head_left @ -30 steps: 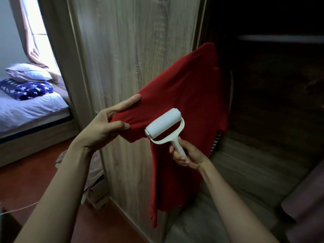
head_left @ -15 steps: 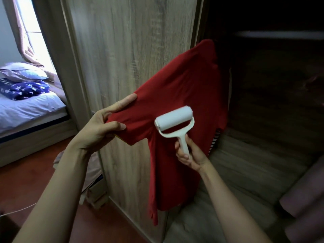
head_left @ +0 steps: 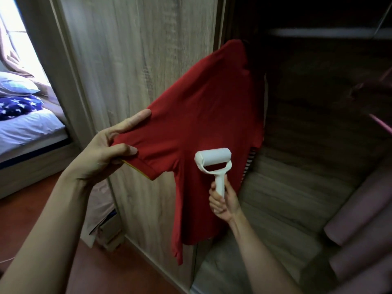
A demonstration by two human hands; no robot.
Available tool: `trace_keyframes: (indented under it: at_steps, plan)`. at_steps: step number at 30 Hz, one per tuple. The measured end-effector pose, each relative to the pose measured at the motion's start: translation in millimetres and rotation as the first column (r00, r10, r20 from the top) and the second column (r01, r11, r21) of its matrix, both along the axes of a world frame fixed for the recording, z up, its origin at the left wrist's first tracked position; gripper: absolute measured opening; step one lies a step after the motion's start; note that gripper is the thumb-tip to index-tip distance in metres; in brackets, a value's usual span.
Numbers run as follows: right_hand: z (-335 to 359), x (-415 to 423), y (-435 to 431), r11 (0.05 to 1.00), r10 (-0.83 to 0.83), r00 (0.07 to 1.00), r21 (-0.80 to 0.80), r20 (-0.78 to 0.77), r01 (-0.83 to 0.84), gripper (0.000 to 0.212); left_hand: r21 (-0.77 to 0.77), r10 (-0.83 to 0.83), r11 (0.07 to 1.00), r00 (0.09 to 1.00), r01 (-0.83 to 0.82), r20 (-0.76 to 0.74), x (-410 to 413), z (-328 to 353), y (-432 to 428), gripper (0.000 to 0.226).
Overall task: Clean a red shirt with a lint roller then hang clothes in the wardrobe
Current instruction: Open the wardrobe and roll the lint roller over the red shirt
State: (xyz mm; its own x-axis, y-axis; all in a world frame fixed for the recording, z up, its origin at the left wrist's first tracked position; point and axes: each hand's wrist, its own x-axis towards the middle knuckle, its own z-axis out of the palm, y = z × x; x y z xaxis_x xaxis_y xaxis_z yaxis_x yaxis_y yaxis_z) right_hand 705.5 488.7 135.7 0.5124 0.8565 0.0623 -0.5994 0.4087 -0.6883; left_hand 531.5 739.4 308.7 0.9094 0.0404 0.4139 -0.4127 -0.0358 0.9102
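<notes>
L fingers (head_left: 135,118) pinch 1 shirt (head_left: 207,115); 1 roller (head_left: 213,159) gripped.

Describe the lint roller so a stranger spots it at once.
Find the tall wooden wardrobe door; a red shirt hangs at its edge. Low on the shirt lies the lint roller, its handle gripped by the right hand. It is the only white thing against the red: a drum on a forked handle.

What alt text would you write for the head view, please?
A right hand holds a white lint roller on a red shirt hanging beside a wardrobe door, while the left hand pinches its sleeve outward. A bed shows at left.
</notes>
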Motion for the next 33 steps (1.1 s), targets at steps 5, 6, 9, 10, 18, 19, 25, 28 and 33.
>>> trace_keyframes:
  at_steps: [5, 6, 9, 10, 18, 19, 25, 28, 33]
  plan:
    - [61, 17, 17, 0.999, -0.023, 0.985, 0.051, 0.17, 0.015, 0.042, 0.01, 0.021, 1.0, 1.0, -0.021, -0.015, -1, 1, -1, 0.08]
    - [67, 19, 21, 0.997, -0.027, 0.982, 0.079, 0.186, 0.013, 0.043, 0.003, 0.021, 1.0, 1.0, -0.021, -0.017, -1, 1, -1, 0.081]
    - [42, 17, 27, 0.992, 0.012, 0.993, 0.121, 0.122, -0.026, 0.043, -0.012, 0.034, 0.999, 0.999, -0.035, -0.02, -2, 1, -2, 0.081]
    - [24, 13, 26, 0.992, 0.03, 0.996, 0.118, 0.08, -0.039, 0.042, -0.015, 0.038, 0.999, 0.999, -0.039, -0.018, -3, 2, -4, 0.081]
    - [-93, -44, 3, 0.994, 0.055, 0.98, -0.086, -0.189, -0.072, 0.05, -0.021, 0.051, 0.998, 0.998, -0.052, -0.044, -9, 7, -10, 0.081]
    - [-87, -44, 2, 0.995, 0.07, 0.979, -0.058, -0.19, -0.082, 0.05, -0.024, 0.06, 0.998, 0.997, -0.061, -0.042, -9, 7, -10, 0.08]
    - [51, 47, 21, 0.939, 0.099, 0.995, 0.332, -0.021, -0.087, 0.042, -0.026, 0.077, 0.997, 0.995, -0.078, -0.057, -11, 9, -14, 0.079]
    - [125, 81, 23, 0.92, 0.062, 0.991, 0.379, 0.12, -0.104, 0.043, -0.01, 0.071, 0.997, 0.997, -0.072, -0.041, -11, 7, -14, 0.079]
    - [115, 95, 19, 0.925, 0.129, 0.986, 0.347, 0.105, -0.158, 0.048, -0.028, 0.081, 0.996, 0.996, -0.082, -0.043, -10, 7, -15, 0.078]
